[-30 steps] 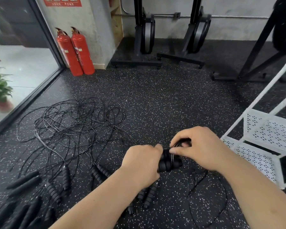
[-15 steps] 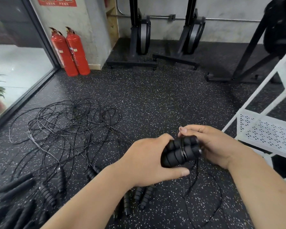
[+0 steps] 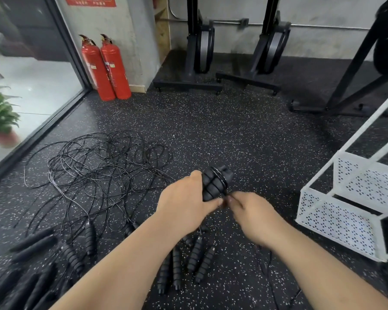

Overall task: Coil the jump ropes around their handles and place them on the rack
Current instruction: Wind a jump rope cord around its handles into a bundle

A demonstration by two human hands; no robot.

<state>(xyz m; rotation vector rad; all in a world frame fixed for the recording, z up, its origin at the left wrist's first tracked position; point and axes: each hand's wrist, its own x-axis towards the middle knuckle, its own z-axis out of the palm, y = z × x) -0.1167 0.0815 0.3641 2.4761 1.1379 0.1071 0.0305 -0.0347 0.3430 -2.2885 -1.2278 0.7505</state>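
My left hand (image 3: 184, 203) grips a pair of black ribbed jump-rope handles (image 3: 214, 183), held together and pointing up and away from me. A few turns of thin black rope circle the handles near their top. My right hand (image 3: 252, 214) sits just below and right of the handles and pinches the rope at their lower end. The rest of that rope trails down to the floor under my right forearm. The white perforated metal rack (image 3: 336, 222) stands to the right, its lower shelves bare.
A tangle of black ropes (image 3: 99, 171) lies on the speckled floor to the left. Several more black handles (image 3: 188, 262) lie under my arms and at the lower left. Two red fire extinguishers (image 3: 106, 68) stand by the wall; black gym machine bases (image 3: 188, 85) line the back.
The handles have tipped from lying sideways to pointing upward. My right hand came off the handle ends and dropped below them, now pinching the rope.
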